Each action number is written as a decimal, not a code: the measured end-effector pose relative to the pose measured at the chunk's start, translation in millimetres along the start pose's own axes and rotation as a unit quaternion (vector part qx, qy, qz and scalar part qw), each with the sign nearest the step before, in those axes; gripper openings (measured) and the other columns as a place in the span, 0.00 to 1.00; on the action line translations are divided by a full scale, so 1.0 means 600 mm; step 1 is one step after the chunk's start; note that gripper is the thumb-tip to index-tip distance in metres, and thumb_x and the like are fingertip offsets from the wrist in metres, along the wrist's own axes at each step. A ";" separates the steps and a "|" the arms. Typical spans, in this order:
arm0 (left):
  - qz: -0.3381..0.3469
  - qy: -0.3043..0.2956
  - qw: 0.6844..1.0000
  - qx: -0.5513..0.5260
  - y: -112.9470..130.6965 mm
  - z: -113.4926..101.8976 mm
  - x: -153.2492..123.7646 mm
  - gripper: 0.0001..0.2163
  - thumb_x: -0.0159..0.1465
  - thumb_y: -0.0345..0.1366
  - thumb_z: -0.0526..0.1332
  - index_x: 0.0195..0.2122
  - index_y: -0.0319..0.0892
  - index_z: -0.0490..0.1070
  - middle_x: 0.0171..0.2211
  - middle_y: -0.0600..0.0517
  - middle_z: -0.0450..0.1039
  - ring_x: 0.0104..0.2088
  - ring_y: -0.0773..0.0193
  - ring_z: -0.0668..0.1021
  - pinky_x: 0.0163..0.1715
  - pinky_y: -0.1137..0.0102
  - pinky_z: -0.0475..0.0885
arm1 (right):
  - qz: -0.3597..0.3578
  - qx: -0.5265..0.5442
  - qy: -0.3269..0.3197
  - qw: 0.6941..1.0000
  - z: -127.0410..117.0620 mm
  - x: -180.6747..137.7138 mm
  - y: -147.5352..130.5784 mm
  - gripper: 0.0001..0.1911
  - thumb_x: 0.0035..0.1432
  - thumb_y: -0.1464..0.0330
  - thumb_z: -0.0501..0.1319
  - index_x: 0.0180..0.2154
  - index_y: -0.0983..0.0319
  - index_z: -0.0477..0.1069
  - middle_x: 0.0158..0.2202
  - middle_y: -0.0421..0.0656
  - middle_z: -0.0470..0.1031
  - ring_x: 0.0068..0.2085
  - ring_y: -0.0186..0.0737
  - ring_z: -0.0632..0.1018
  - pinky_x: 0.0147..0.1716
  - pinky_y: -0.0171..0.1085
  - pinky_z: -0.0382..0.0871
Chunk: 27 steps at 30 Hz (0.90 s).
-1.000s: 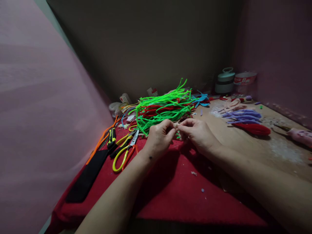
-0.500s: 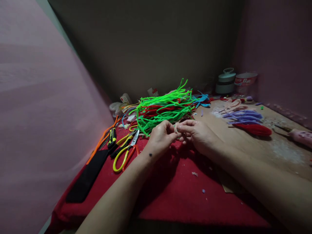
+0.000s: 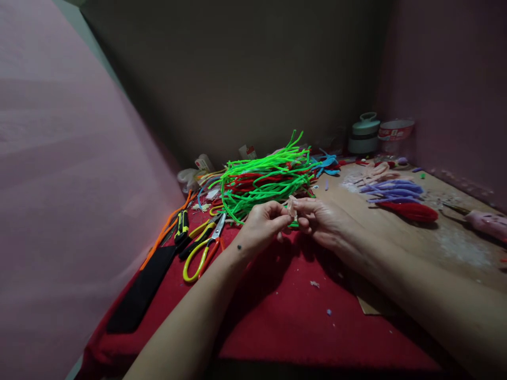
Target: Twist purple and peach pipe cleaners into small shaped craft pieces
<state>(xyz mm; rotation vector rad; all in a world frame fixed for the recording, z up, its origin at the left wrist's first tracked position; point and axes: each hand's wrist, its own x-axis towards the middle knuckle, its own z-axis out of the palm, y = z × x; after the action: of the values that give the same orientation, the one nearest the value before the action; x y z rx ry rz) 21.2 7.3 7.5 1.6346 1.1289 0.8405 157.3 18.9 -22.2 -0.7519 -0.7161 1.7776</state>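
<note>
My left hand (image 3: 261, 224) and my right hand (image 3: 322, 219) meet fingertip to fingertip above the red cloth (image 3: 285, 311). Both pinch a small pale pink fuzzy piece (image 3: 292, 205), too small to name exactly. Just behind the hands lies a big heap of neon green pipe cleaners (image 3: 265, 177) mixed with red ones. Yellow-handled scissors (image 3: 204, 248) lie left of my left hand.
A black and yellow utility knife (image 3: 181, 226) and orange pipe cleaners (image 3: 164, 229) lie at the left. Purple pieces (image 3: 392, 190), a red fuzzy piece (image 3: 414, 211) and a pink one (image 3: 487, 221) rest on the wooden tabletop (image 3: 435, 243). Containers (image 3: 364, 137) stand at the back wall.
Both hands have shifted slightly and turned the small pink piece between the fingertips; it now stands a little higher. Nothing else has moved.
</note>
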 end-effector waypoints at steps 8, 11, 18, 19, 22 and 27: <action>-0.087 -0.073 0.993 0.029 -0.002 -0.005 -0.003 0.02 0.50 0.28 0.56 0.21 0.38 0.63 0.14 0.56 0.64 0.13 0.73 0.67 0.13 0.78 0.62 | -0.014 0.002 -0.038 0.999 0.000 -0.002 0.000 0.05 0.43 0.72 0.61 0.20 0.66 0.66 0.17 0.36 0.65 0.15 0.23 0.60 0.13 0.27 0.47; -0.120 -0.123 0.984 0.037 -0.003 -0.015 -0.002 0.01 0.49 0.29 0.56 0.22 0.37 0.65 0.15 0.55 0.65 0.14 0.71 0.69 0.14 0.77 0.63 | -0.005 -0.001 -0.036 0.999 0.002 -0.006 -0.003 0.04 0.43 0.72 0.60 0.20 0.66 0.66 0.18 0.37 0.66 0.16 0.24 0.61 0.13 0.27 0.47; -0.116 -0.140 0.980 0.085 0.002 -0.027 -0.003 0.05 0.51 0.30 0.58 0.29 0.37 0.66 0.23 0.52 0.70 0.20 0.71 0.71 0.17 0.78 0.64 | -0.028 -0.029 -0.031 0.999 0.004 -0.006 -0.004 0.07 0.44 0.70 0.61 0.20 0.66 0.67 0.17 0.37 0.65 0.16 0.24 0.62 0.13 0.27 0.49; -0.114 -0.134 0.981 0.079 0.003 -0.028 -0.003 0.06 0.50 0.29 0.59 0.30 0.36 0.66 0.24 0.52 0.70 0.21 0.71 0.71 0.17 0.78 0.63 | -0.037 -0.034 -0.032 0.998 0.004 -0.006 -0.003 0.07 0.44 0.69 0.62 0.20 0.66 0.67 0.17 0.37 0.65 0.16 0.24 0.61 0.13 0.27 0.49; -0.082 -0.108 0.991 -0.006 0.003 -0.028 -0.002 0.11 0.49 0.27 0.62 0.34 0.36 0.67 0.27 0.52 0.71 0.22 0.72 0.71 0.19 0.78 0.64 | -0.065 -0.045 -0.030 0.996 0.004 -0.006 0.000 0.10 0.44 0.67 0.63 0.20 0.66 0.66 0.17 0.37 0.65 0.16 0.24 0.62 0.13 0.27 0.49; -0.059 -0.099 0.967 -0.226 -0.006 -0.014 0.001 0.11 0.52 0.35 0.63 0.35 0.37 0.65 0.28 0.51 0.69 0.23 0.68 0.74 0.19 0.75 0.68 | -0.060 -0.027 0.020 0.998 0.010 -0.010 0.003 0.09 0.40 0.68 0.65 0.23 0.65 0.67 0.17 0.37 0.67 0.15 0.25 0.64 0.13 0.28 0.52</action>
<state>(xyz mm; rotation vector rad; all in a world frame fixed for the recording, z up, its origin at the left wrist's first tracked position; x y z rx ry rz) 12.9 11.0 6.5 1.2281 0.8119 0.7707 153.4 12.0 -18.8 -0.7621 -0.7698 1.6356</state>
